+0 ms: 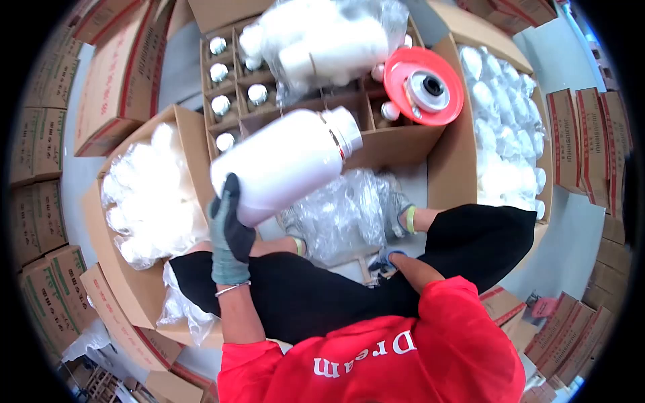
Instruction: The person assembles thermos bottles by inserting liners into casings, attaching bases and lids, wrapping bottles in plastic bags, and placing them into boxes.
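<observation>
white bottle in left grip, carton and plastic partly behind

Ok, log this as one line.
Left hand: holds white bottle, tilted | right hand: low between legs, grip unclear | divided carton: ahead, silver caps inside

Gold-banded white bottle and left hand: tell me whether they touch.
Touching. The head view shows the gloved left hand gripping the white bottle near its base.
</observation>
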`<state>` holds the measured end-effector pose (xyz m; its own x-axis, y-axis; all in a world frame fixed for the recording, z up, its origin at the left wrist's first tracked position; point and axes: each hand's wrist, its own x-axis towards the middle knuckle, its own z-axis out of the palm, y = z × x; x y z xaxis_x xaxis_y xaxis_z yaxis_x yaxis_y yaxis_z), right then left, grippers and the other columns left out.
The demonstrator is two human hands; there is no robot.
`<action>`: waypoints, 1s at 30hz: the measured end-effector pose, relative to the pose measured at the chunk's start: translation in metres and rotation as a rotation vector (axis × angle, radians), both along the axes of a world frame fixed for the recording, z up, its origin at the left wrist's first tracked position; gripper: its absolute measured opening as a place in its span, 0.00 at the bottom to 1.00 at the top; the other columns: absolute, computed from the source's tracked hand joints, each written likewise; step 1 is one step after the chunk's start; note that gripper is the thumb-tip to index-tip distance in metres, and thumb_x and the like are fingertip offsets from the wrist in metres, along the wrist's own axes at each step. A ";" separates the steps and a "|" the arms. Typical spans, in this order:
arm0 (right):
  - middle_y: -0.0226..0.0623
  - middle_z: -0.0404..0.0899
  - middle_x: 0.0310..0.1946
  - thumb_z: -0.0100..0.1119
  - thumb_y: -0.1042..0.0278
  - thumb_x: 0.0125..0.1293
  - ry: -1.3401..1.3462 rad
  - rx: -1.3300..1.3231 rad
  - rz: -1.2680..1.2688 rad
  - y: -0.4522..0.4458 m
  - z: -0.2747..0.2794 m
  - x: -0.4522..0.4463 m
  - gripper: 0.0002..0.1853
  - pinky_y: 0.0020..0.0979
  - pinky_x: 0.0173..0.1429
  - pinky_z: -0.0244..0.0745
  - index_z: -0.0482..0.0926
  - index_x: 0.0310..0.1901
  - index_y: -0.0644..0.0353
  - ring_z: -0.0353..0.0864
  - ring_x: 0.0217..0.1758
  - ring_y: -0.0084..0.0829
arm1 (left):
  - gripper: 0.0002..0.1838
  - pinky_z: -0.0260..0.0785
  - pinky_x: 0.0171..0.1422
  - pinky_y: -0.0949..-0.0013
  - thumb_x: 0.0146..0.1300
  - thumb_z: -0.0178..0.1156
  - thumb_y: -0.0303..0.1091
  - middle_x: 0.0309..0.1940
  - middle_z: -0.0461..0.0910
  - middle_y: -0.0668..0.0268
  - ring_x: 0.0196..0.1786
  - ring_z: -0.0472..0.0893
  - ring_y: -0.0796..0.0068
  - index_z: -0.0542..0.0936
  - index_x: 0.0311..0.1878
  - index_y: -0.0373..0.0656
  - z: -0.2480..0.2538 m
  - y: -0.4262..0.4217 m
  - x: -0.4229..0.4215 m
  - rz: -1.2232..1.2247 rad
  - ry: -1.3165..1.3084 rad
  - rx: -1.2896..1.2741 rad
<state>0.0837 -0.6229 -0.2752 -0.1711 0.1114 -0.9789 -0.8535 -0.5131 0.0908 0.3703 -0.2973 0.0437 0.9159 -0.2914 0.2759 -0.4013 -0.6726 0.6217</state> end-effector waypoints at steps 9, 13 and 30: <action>0.31 0.78 0.51 0.72 0.46 0.55 -0.841 0.233 0.099 -0.048 0.253 0.158 0.36 0.29 0.54 0.74 0.73 0.62 0.56 0.76 0.50 0.26 | 0.25 0.76 0.54 0.59 0.67 0.60 0.39 0.54 0.77 0.52 0.52 0.80 0.58 0.72 0.62 0.34 0.025 -0.016 -0.014 0.069 0.794 -1.147; 0.32 0.75 0.48 0.70 0.60 0.60 -1.521 0.057 -0.528 -0.092 0.337 0.191 0.29 0.28 0.50 0.75 0.69 0.59 0.61 0.75 0.49 0.23 | 0.31 0.75 0.57 0.59 0.72 0.51 0.53 0.56 0.76 0.55 0.56 0.79 0.62 0.69 0.64 0.34 0.046 -0.022 -0.040 0.090 0.911 -1.305; 0.38 0.73 0.48 0.75 0.65 0.48 -1.970 -0.033 -0.735 -0.015 0.451 0.121 0.34 0.35 0.54 0.74 0.67 0.55 0.61 0.76 0.52 0.31 | 0.18 0.73 0.54 0.67 0.65 0.60 0.29 0.47 0.81 0.60 0.49 0.80 0.71 0.77 0.58 0.35 0.163 -0.032 -0.024 -0.094 0.019 -0.532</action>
